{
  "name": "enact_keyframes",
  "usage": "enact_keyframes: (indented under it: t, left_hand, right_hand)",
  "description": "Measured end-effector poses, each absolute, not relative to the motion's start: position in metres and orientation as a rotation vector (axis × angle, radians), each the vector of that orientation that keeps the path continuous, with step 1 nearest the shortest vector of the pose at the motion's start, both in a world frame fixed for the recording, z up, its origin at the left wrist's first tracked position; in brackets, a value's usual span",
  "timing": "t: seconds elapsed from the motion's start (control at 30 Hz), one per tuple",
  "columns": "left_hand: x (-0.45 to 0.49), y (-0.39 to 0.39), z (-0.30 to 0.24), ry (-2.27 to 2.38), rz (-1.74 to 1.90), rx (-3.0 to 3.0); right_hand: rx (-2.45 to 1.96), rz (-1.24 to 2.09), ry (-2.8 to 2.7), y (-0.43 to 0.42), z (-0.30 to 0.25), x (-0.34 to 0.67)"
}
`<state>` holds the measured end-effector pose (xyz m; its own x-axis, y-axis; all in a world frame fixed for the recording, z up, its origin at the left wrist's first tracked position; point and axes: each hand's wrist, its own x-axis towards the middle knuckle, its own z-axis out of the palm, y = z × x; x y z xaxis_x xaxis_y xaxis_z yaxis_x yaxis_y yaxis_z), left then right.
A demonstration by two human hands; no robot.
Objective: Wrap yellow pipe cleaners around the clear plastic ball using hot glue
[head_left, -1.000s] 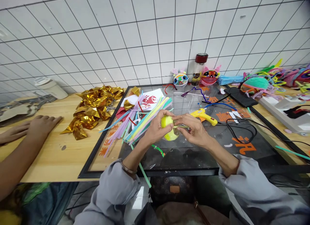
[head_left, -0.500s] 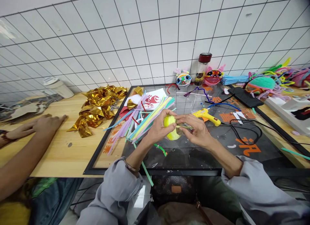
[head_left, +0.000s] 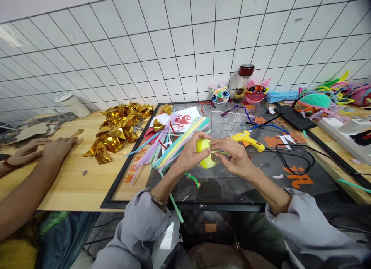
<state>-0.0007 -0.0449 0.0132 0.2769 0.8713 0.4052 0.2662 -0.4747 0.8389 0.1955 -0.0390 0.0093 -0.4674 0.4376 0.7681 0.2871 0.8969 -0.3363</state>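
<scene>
My left hand (head_left: 191, 152) is wrapped around a yellow ball (head_left: 206, 161) that looks wound with pipe cleaner, above the black-framed board (head_left: 228, 199). Close against its right side, my right hand (head_left: 236, 156) pinches a thin yellowish strand (head_left: 222, 151) leading to the ball, likely a pipe cleaner. Fingers cover part of both. A yellow hot glue gun (head_left: 248, 140) lies just beyond my right hand. To the left of my left hand spreads a heap of pastel pipe cleaners (head_left: 174, 148). A bent green piece (head_left: 192, 178) rests below my left wrist.
Gold foil (head_left: 116, 130) lies left of the board, near another person's hands (head_left: 55, 149). Two decorated animal heads (head_left: 219, 95) and a glass bottle (head_left: 242, 83) stand by the wall. A black cable (head_left: 292, 145), a phone (head_left: 298, 117) and colourful pipe cleaners (head_left: 319, 99) are at right.
My hands keep nearly the same hold on the yellow ball. At the left, the other person's hands have shifted slightly, and a thin flat strip now shows beyond the fingers.
</scene>
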Motion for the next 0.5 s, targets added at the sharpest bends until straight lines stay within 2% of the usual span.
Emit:
enact_keyframes:
  t: [0.5]
  left_hand:
    - [-0.0008, -0.0445, 0.0133, 1.060, 1.177, 1.931]
  right_hand:
    - [-0.526, 0.205, -2.096, -0.0397, 0.0098, 0.1958]
